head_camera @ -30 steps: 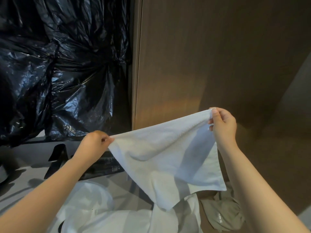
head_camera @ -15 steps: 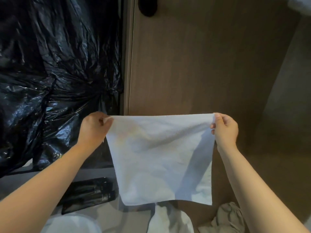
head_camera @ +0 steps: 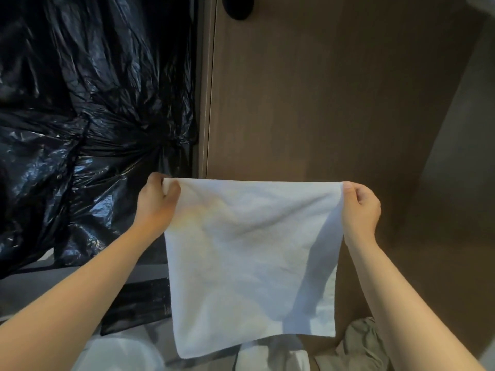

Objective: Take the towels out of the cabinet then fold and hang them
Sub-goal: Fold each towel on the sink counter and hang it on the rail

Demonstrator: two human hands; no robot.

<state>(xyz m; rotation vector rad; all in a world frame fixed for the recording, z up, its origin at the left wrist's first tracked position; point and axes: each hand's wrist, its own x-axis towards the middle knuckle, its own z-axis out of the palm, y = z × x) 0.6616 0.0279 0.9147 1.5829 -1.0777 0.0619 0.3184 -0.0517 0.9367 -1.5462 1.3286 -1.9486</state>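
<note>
Towel held spread before the cabinet door (head_camera: 321,103). A second ago the white towel (head_camera: 249,258) was slanting, its right corner high and its left corner low, with the cloth sagging to a point. Now its top edge is running level and taut across the lower part of the door, and the cloth is hanging flat as a near square; this level hold was already in place half a second ago.

The left hand (head_camera: 158,207) is gripping the top left corner, just past the door's left edge. Its fingers (head_camera: 171,190) are curling tightly into a fist around the bunched corner, with no gap showing between them. The right hand (head_camera: 360,210) is pinching the top right corner in front of the door. Its thumb (head_camera: 347,187) is pressing flat along the hem, and the other fingers are folding in behind the cloth, so how they are lying there cannot be told. Both forearms are reaching up towards the door from below.

Crumpled black plastic sheeting (head_camera: 80,103) is covering the space left of the door. A dark knob (head_camera: 238,8) is sitting at the door's top edge. Below the door, an olive cloth (head_camera: 361,344) and another white cloth (head_camera: 270,354) are lying beneath the towel's lower edge.
</note>
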